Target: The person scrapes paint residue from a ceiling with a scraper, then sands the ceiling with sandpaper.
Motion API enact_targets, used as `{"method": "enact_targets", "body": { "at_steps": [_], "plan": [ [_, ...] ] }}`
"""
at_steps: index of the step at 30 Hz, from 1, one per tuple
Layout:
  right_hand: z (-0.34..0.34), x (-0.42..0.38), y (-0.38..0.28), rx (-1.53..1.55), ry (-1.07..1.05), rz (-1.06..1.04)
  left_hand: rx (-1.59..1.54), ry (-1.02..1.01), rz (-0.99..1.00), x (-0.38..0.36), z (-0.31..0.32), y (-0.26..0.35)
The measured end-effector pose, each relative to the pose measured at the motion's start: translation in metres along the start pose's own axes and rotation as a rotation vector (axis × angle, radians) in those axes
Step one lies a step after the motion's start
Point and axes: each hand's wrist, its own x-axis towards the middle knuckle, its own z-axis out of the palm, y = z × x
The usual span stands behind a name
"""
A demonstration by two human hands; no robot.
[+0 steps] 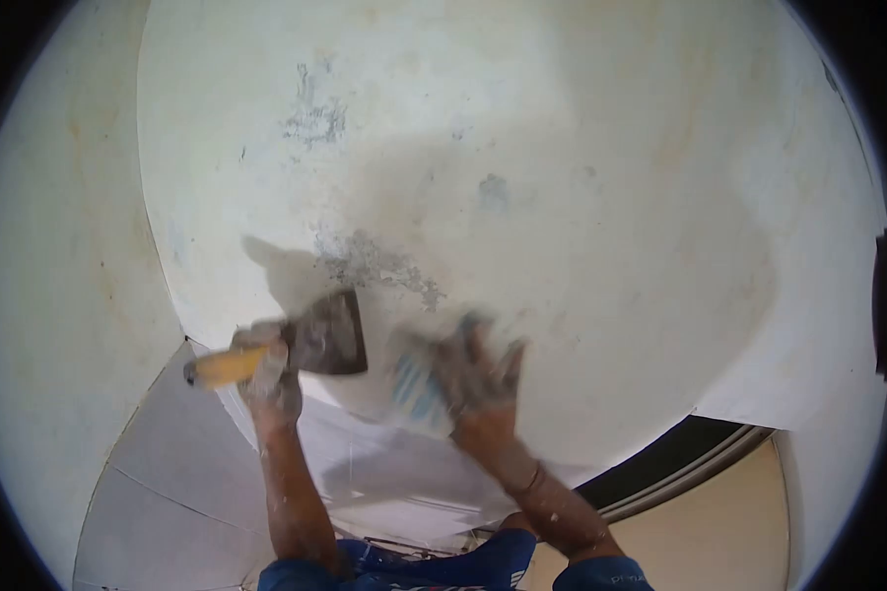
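Note:
My left hand (269, 369) is closed round the yellow handle of a putty knife (330, 335). Its broad metal blade, smeared with pale residue, points right in front of the wall. To the right, my right hand (478, 369) is blurred by motion, with some fingers apart. A blue-and-white striped sheet (419, 389) shows at its left side, held by this hand; blur hides what it is made of. Both hands are coated in whitish dust. Just above them, the pale wall (581, 246) has a rough grey patch (370, 264) where the surface has flaked.
More flaked spots (315, 116) mark the wall higher up. A side wall (59, 217) meets it in a corner at left. Below lies a grey tiled surface (177, 473). A dark opening (650, 458) with a curved rim is at lower right, and a dark fixture (885, 305) at the right edge.

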Motion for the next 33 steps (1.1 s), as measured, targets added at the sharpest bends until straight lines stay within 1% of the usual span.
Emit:
{"method": "enact_targets", "body": {
  "at_steps": [1,2,4,5,6,8,9,10,12,13,14,15,16,17,18,19,21,23,24,26,27,28,29,30,31,32,33],
  "plan": [
    [0.006,-0.015,-0.016,0.174,-0.046,0.016,0.367,-0.067,0.063,-0.01,-0.02,0.005],
    [0.014,-0.035,-0.021,0.267,-0.118,-0.104,0.734,-0.124,0.137,-0.022,-0.042,0.009],
    [0.025,-0.065,-0.043,0.537,-0.119,0.035,0.361,-0.396,-0.059,-0.049,-0.063,0.022],
    [0.032,-0.077,-0.049,0.663,-0.1,0.11,0.447,-0.461,-0.185,-0.062,-0.064,0.028],
    [0.036,-0.091,-0.054,0.686,-0.094,0.106,0.54,-0.525,-0.319,-0.074,-0.066,0.036],
    [0.043,-0.111,-0.058,0.984,-0.077,0.413,0.628,-0.455,-0.547,-0.1,-0.057,0.04],
    [0.046,-0.116,-0.06,1.006,-0.076,0.414,0.733,-0.585,-0.443,-0.11,-0.062,0.032],
    [0.049,-0.122,-0.062,0.994,-0.103,0.452,0.758,-0.723,-0.551,-0.116,-0.057,0.033],
    [0.053,-0.129,-0.065,0.999,-0.132,0.48,0.878,-0.715,-0.667,-0.134,-0.03,0.031],
    [0.054,-0.132,-0.067,0.975,-0.134,0.506,0.892,-0.698,-0.67,-0.139,-0.022,0.028],
    [0.055,-0.134,-0.067,0.947,-0.135,0.527,0.872,-0.68,-0.733,-0.142,-0.016,0.022],
    [0.054,-0.135,-0.064,0.962,-0.138,0.511,0.852,-0.66,-0.791,-0.145,-0.013,0.017],
    [0.052,-0.134,-0.061,1.042,-0.201,0.581,0.863,-0.643,-0.785,-0.15,-0.016,0.011],
    [0.05,-0.134,-0.058,1.119,-0.262,0.651,0.839,-0.635,-0.821,-0.155,-0.022,0.004],
    [0.049,-0.135,-0.055,1.13,-0.258,0.637,0.814,-0.632,-0.853,-0.158,-0.026,0.0],
    [0.047,-0.138,-0.052,1.109,-0.244,0.597,0.752,-0.556,-0.906,-0.163,-0.027,-0.003],
    [0.044,-0.145,-0.048,1.097,-0.226,0.548,0.794,-0.544,-0.863,-0.168,-0.023,-0.006],
    [0.04,-0.152,-0.047,1.005,0.065,0.665,0.891,-0.545,-0.766,-0.172,-0.023,-0.007],
    [0.037,-0.158,-0.044,1.017,0.069,0.653,0.9,-0.536,-0.754,-0.174,-0.034,-0.012],
    [0.028,-0.169,-0.038,1.134,-0.12,0.84,1.265,-0.84,-0.526,-0.178,-0.064,-0.019],
    [0.027,-0.175,-0.036,1.508,-0.24,0.918,1.278,-0.835,-0.52,-0.184,-0.059,-0.018],
    [0.023,-0.175,-0.039,1.524,-0.234,0.909,1.361,-0.866,-0.521,-0.191,-0.046,-0.017],
    [0.017,-0.174,-0.042,1.537,-0.325,0.859,1.442,-0.896,-0.521,-0.198,-0.041,-0.017],
    [0.016,-0.175,-0.045,1.547,-0.417,0.807,1.488,-1.171,-0.703,-0.203,-0.063,-0.034],
    [0.027,-0.184,-0.049,1.533,-0.516,0.732,1.493,-1.135,-0.636,-0.212,-0.052,-0.034],
    [0.034,-0.195,-0.052,1.543,-0.51,0.721,1.494,-1.1,-0.568,-0.22,-0.041,-0.034],
    [0.037,-0.204,-0.052,1.579,-0.618,0.813,1.499,-1.094,-0.562,-0.228,-0.045,-0.04]
  ]
}}
